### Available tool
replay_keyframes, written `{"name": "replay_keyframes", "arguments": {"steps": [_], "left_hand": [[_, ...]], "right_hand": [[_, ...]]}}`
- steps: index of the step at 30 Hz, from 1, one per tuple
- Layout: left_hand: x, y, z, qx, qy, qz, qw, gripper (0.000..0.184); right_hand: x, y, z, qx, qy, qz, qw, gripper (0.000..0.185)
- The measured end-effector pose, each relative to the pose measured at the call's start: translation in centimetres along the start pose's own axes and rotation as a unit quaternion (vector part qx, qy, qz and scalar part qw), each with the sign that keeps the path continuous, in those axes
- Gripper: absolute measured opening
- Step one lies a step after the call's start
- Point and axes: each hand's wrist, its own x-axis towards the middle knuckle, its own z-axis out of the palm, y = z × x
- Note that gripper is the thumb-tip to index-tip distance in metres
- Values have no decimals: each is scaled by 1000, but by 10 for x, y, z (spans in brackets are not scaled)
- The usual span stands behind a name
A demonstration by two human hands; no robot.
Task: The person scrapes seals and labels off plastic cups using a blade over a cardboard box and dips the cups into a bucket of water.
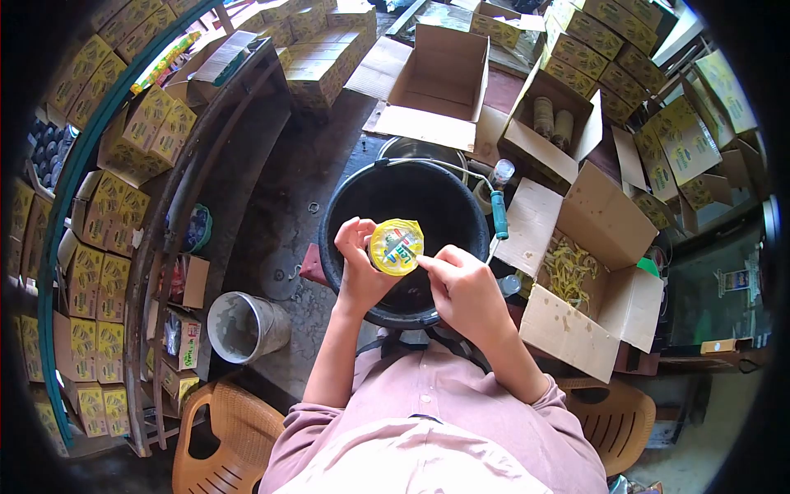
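My left hand [365,276] is wrapped round a small sealed cup, its yellow printed foil lid [397,247] facing up at me. The cup's sides are mostly hidden by the lid and my fingers. My right hand [471,290] is closed in a pinch at the lid's right edge, thumb and forefinger together there. Both hands are over a large black bucket [350,198] with a wire handle and a teal grip [499,216]. The bucket's inside is dark, so I cannot make out what it holds.
On the right, an open carton [568,333] contains yellow lid scraps [570,276]. Behind it, another carton [568,169] holds stacked cups. A grey pail [276,329] stands left of the bucket. Yellow boxes [99,272] fill the left shelves. Brown plastic chairs [234,436] flank me.
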Motion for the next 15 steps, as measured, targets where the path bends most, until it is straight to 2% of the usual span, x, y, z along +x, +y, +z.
{"name": "replay_keyframes", "arguments": {"steps": [12,15], "left_hand": [[1,3,-1,6,-7,-2,1000,90],[2,4,-1,4,-7,-5,1000,90]], "right_hand": [[5,3,10,2,-25,1,1000,25],[9,3,14,-10,14,-23,1000,24]]}}
